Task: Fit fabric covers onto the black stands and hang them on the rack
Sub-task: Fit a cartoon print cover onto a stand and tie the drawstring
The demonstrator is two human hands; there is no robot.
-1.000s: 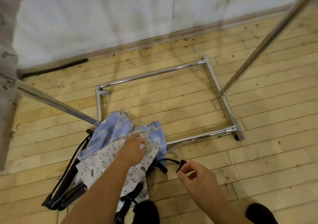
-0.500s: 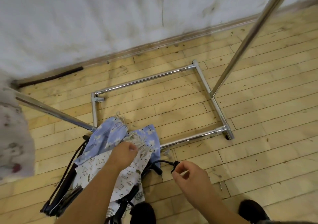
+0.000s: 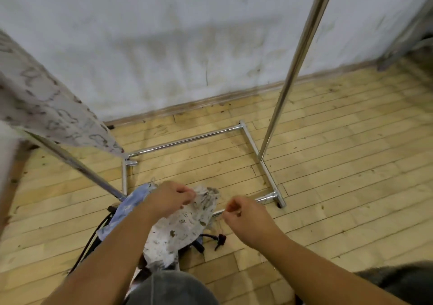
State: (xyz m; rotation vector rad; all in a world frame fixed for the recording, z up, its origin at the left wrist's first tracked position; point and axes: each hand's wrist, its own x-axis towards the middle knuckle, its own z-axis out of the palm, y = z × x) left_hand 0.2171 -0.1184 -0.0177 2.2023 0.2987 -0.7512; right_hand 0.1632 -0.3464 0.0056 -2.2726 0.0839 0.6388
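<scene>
My left hand (image 3: 168,199) grips the white printed fabric cover (image 3: 185,225) and holds its top edge up off the floor pile. Under it lie a blue floral cover (image 3: 127,205) and the black stands (image 3: 93,241), partly hidden by the cloth. One stand's black end (image 3: 220,239) rests on the floor. My right hand (image 3: 246,218) hovers just right of the cover with its fingers curled; nothing shows in it. The chrome rack's base frame (image 3: 187,140) lies beyond my hands.
The rack's right upright (image 3: 293,70) rises steeply; its left upright (image 3: 77,166) slants over the pile. A printed cover (image 3: 46,107) hangs at the far left. A white wall with a baseboard (image 3: 210,100) stands behind, above wooden floor. My knees show at the bottom.
My right hand let go of the stand's black end, which now lies on the floor. My left hand closed on the white cover and raised it. The camera tilted up.
</scene>
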